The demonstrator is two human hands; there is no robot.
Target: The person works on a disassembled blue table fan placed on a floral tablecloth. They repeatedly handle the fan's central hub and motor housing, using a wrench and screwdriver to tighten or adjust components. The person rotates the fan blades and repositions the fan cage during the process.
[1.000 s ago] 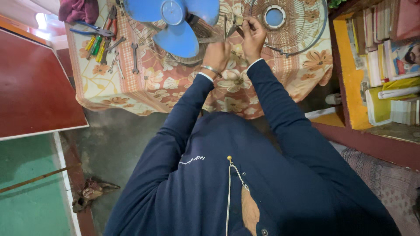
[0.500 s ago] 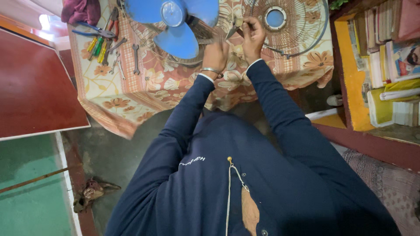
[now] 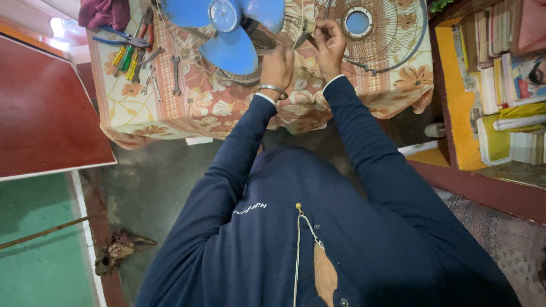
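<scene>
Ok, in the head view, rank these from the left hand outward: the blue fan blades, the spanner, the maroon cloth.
1. Blue fan blades, just to the left of the left hand on the floral tablecloth.
2. Spanner, farther left, lying beside the other tools.
3. Maroon cloth, farthest, at the table's far left corner.

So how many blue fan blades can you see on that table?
3. One blade points toward the person beside the left hand; one sits upper left of the hub; one upper right. The frame's top edge cuts off both upper ones.
</scene>
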